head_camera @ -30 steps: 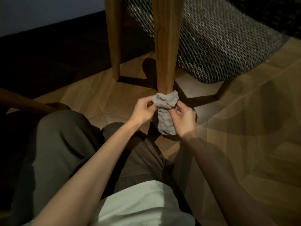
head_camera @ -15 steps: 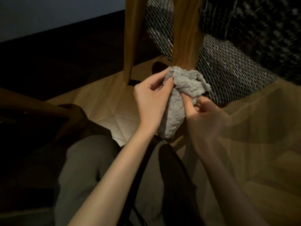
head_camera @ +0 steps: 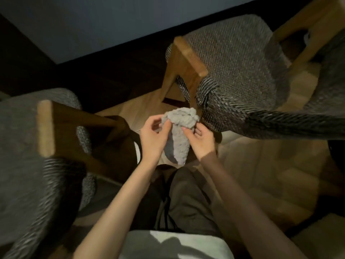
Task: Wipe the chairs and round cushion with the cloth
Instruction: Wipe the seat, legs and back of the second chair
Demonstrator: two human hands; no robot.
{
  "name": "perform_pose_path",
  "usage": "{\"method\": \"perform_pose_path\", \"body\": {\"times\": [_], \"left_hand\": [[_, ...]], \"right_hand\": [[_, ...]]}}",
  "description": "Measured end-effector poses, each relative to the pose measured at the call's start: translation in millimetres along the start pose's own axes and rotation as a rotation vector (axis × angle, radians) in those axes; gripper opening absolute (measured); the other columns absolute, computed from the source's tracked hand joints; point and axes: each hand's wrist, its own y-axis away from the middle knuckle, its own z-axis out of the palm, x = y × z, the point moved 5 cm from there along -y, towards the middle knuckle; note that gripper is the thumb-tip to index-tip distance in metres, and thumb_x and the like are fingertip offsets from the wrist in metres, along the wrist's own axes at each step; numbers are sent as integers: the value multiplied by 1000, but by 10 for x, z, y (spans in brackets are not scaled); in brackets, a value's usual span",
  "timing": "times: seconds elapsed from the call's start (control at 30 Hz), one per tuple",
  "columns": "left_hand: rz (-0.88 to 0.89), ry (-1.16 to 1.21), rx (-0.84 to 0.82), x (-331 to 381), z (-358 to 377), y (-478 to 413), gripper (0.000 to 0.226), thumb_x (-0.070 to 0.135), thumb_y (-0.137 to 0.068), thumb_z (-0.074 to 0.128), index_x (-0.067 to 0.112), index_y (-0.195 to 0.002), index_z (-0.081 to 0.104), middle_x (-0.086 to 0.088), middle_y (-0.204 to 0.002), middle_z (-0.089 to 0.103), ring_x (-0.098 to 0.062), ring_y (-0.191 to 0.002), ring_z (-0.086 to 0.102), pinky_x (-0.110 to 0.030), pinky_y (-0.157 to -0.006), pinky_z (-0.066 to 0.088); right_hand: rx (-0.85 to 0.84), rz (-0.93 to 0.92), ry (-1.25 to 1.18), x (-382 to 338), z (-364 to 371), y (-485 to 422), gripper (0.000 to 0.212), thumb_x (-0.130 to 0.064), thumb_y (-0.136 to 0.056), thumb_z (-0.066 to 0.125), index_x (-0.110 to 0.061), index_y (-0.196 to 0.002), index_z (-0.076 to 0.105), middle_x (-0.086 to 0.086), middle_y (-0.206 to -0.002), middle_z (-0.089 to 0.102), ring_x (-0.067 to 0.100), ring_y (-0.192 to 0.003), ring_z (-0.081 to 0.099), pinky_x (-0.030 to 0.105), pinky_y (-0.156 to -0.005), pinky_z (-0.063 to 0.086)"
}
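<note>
Dim room, warm floor light, blurred distorted edges, right forearm shadowed.

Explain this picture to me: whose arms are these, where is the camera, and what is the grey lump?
No machine here. A person wears one wide-angle camera on the head, looking down, so you see their own arms. The left hand and right hand both pinch a crumpled grey cloth, held above the wooden floor. The right chair, with woven grey fabric and a wooden frame, stands just ahead; the left chair is beside the person. The cloth's top is near the right chair's front edge; whether it touches, I cannot tell.
</note>
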Motion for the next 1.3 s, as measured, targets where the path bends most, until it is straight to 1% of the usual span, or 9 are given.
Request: {"method": "perform_pose_path", "body": {"times": [0.1,0.2,0.4,0.63,0.8,0.93,1.07,1.23,1.3], "left_hand": [[-25,-102,-74,467,-328,282,11,21,-89,65,20,-100,63,18,-94,60,10,-88,56,-5,-75,44],[0,-154,-147,1036,-622,554,12,21,-88,66,17,-99,64,11,-93,63,2,-86,59,-7,-72,46],[48,-177,-298,2096,-788,1008,9,21,-89,65,25,-94,60,12,-91,62,6,-81,57,-6,-68,44],[163,-163,-417,2822,-162,1363,9,22,-90,63,29,-92,59,11,-91,63,1,-79,58,-9,-67,46],[144,-130,-393,3016,568,1657,6,19,-89,65,20,-94,64,4,-89,67,-8,-77,63,-24,-69,50],[136,-119,-318,3058,1136,1986,16,24,-88,66,18,-103,64,4,-93,66,-8,-84,62,-31,-76,53],[194,-352,-288,3018,1594,2157,53,40,-89,63,28,-137,43,5,-125,51,-10,-114,49,-28,-95,42],[270,-667,-274,3020,2012,2040,68,49,-87,59,31,-146,30,-4,-136,44,-25,-126,38,-43,-103,34],[310,-702,-318,3018,2189,1957,70,50,-87,58,30,-148,28,-4,-138,41,-26,-128,36,-46,-106,33]], "right_hand": [[-54,64,40,-446,-34,405,17,-18,-86,71,-31,-94,64,-15,-102,70,6,-104,65,21,-86,52],[-86,47,53,-1046,-101,905,15,-23,-84,72,-35,-90,64,-26,-92,70,-6,-94,65,10,-70,50],[-61,-9,93,-2050,-364,1665,19,-32,-86,68,-47,-96,60,-34,-99,66,-11,-97,62,7,-72,49],[-24,-24,57,-2468,-1229,1907,24,-34,-86,68,-42,-107,58,-20,-108,67,-5,-103,62,18,-83,52],[-81,-92,80,-2569,-2058,1833,25,-24,-90,65,-43,-105,56,-28,-103,67,-6,-101,62,10,-74,50],[-105,-133,259,-2623,-2832,1723,24,-22,-94,58,-44,-103,54,-34,-98,63,-13,-97,59,8,-74,47],[-55,-176,500,-2748,-3586,1582,20,-26,-93,52,-31,-112,51,-12,-108,62,8,-102,59,32,-85,49],[-11,-314,966,-2927,-4199,1200,34,-24,-96,50,-16,-127,38,1,-92,56,10,-64,47,21,-51,31],[-36,-330,1050,-2935,-4316,995,43,-20,-97,47,-23,-138,32,3,-97,49,7,-57,42,26,-52,31]]}}
